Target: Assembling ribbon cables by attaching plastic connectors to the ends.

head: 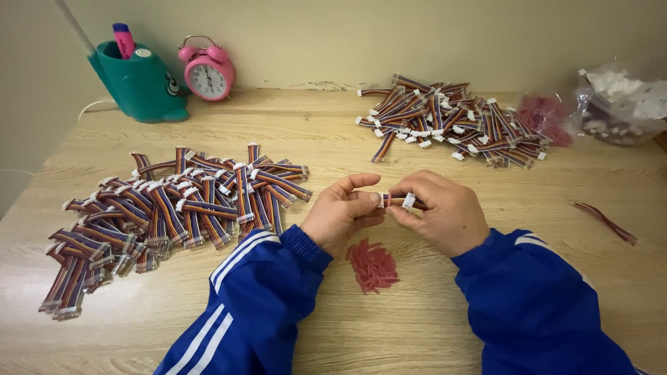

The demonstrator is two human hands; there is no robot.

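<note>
Hands met above the worktop [417, 139]: my left hand [340, 212] and right hand [441, 212] had fingers pinching one ribbon cable [397, 201] between them; I judged gripping near its white plug best.

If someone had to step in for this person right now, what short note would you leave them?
Left hand and right hand together pinch one short ribbon cable above the wooden table.
Small red ties lie just below the hands.
Large cable pile sits at the left, a second pile at the far right.
Which pile is finished cannot be told.
</note>
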